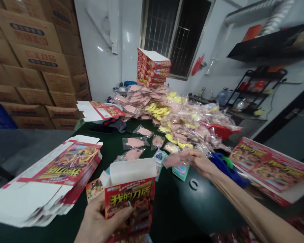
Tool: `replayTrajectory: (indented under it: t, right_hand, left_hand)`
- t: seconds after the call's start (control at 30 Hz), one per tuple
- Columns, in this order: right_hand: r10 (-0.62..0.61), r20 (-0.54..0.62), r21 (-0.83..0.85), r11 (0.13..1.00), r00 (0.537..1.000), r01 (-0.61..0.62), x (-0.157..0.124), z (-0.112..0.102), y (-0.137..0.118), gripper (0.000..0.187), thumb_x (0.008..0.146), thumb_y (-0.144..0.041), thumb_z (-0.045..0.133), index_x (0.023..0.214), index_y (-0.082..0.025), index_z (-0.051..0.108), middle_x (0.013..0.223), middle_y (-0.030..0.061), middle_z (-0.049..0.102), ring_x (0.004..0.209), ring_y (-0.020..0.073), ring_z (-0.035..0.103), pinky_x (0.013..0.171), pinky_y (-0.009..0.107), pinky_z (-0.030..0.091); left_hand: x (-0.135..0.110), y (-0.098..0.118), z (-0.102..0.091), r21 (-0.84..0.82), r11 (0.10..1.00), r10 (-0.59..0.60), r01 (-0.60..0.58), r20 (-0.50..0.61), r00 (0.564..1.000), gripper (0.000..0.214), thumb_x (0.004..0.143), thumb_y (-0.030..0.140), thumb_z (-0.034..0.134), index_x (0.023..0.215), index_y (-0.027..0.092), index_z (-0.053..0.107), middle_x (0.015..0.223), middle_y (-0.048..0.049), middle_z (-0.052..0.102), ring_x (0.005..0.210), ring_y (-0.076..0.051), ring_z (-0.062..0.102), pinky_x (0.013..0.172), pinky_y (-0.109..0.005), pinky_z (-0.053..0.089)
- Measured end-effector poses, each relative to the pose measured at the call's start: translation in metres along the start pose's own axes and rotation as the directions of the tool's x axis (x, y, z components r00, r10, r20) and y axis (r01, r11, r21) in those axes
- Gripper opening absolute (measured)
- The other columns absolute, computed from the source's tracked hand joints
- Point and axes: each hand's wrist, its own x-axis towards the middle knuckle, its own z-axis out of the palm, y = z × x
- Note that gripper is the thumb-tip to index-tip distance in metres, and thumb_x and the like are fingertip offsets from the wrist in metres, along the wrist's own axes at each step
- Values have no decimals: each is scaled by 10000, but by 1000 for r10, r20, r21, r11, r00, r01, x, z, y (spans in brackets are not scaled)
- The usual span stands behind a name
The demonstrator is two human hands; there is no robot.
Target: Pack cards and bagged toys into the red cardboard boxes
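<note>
Along the left, a wall of stacked cardboard cartons (32, 67), its edge cut off by the frame. Across the middle, a dark green worktop (164, 216), largely covered. On it, a large heap of clear plastic bags (177, 116) with pink and yellow pieces inside, too glossy and crowded to tell apart, and on top of the heap a leaning stack of red printed boxes (154, 67). At left, a thick pile of flat box blanks (53, 175); at right, a second pile of flat box blanks (270, 168), partly hidden behind the right arm. Held in the left hand (101, 219), a half-folded red box (129, 195), fingers wrapped round it, white flaps open, lower end cut off. At the right hand (200, 162), fingers closed narrowly on a clear bag (174, 161), slightly blurred. Just beside that hand, crumpled blue fabric (228, 170). Below it, a small teal card packet (181, 172).
</note>
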Motion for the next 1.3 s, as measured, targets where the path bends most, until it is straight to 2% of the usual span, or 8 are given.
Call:
replayTrajectory:
  t: [0.13, 0.3, 0.4, 0.5, 0.73, 0.97, 1.1, 1.3]
  right_hand:
    - [14, -14, 330, 944, 1000, -9, -57, -18, -1, 340, 762, -378, 484, 913, -146, 682, 843, 112, 699, 819, 208, 664, 769, 328, 517]
    - [68, -184, 756, 647, 981, 97, -106, -67, -31, 311, 644, -479, 706, 765, -194, 680, 765, 66, 657, 714, 178, 623, 661, 280, 510]
    - [42, -354, 719, 651, 934, 243, -128, -82, -65, 243, 600, -310, 782, 643, -203, 568, 713, 17, 576, 530, 103, 517, 457, 211, 416]
    - [-165, -342, 661, 658, 925, 362, -145, -78, -97, 302, 610, -167, 756, 658, -221, 463, 757, -6, 529, 514, 94, 487, 402, 202, 363]
    - [-559, -253, 171, 778, 790, 605, -140, -60, -113, 235, 732, -33, 561, 686, -212, 415, 823, -6, 508, 730, 112, 512, 624, 233, 425]
    - [-693, 108, 3, 718, 713, 696, -126, -60, -122, 252, 725, 49, 408, 699, -193, 472, 830, 11, 539, 774, 120, 533, 687, 256, 438]
    - [-676, 69, -70, 730, 734, 679, -125, -44, -135, 257, 737, 39, 388, 771, -193, 492, 874, 28, 560, 793, 127, 531, 684, 257, 446]
    - [-662, 282, 21, 728, 694, 685, -127, -34, -143, 558, 737, 13, 450, 1234, -241, 429, 1175, 53, 570, 1065, 155, 548, 869, 289, 475]
  left_hand:
    - [-12, 6, 9, -52, 998, -37, 45, 143, 989, 405, 487, 373, 822, 788, 156, 661, 735, -51, 744, 647, -223, 695, 590, -259, 569]
    - [-22, 10, 18, -57, 998, -10, 29, 305, 952, 428, 542, 328, 806, 897, 143, 655, 791, -68, 743, 727, -238, 701, 660, -292, 568]
    - [-24, 7, 25, -57, 998, -3, 32, 440, 898, 437, 568, 308, 798, 940, 137, 646, 858, -86, 739, 769, -246, 697, 677, -309, 561]
    - [-23, 1, 30, -40, 999, 1, 27, 578, 816, 414, 590, 267, 794, 952, 134, 645, 879, -88, 735, 776, -231, 692, 684, -299, 549]
    - [-27, 1, 23, -55, 994, -20, 97, 765, 644, 419, 625, 203, 774, 1017, 132, 644, 910, -88, 729, 798, -216, 688, 693, -273, 527]
    - [-23, 5, 23, 10, 998, -52, 64, 720, 692, 433, 606, 243, 788, 987, 125, 622, 899, -91, 726, 764, -230, 685, 687, -309, 530]
    - [-20, 9, 30, 3, 1000, -10, 10, 694, 720, 411, 607, 239, 788, 970, 137, 624, 895, -74, 726, 758, -207, 681, 682, -289, 531]
    - [-17, 11, 32, 2, 989, 111, -145, 628, 770, 378, 601, 229, 791, 940, 143, 648, 835, -43, 719, 728, -190, 670, 656, -263, 527]
